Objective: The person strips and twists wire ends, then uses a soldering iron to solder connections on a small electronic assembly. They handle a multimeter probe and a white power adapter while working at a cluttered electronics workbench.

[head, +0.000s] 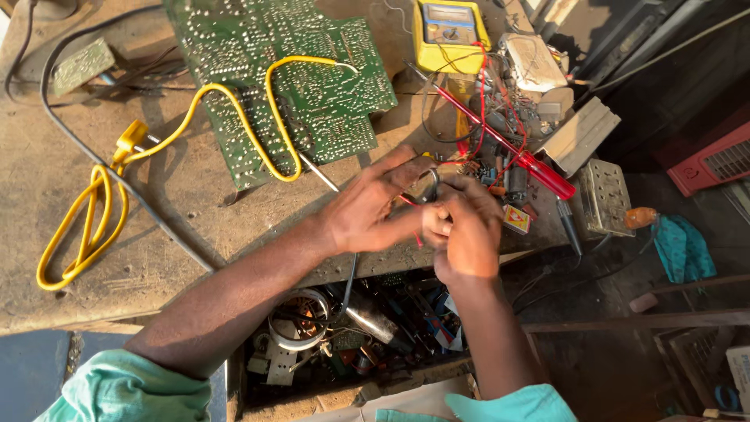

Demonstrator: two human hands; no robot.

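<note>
dusty workbench (156,195): both hands (367,207) (467,227) pinch a small dark ring (430,186).

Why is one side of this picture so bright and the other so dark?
Head view: hard sunlight falls on the workbench, and the yellow cable and circuit board cast crisp shadows; the right side beyond the bench lies in deep shade; both hands look sharp.
</note>
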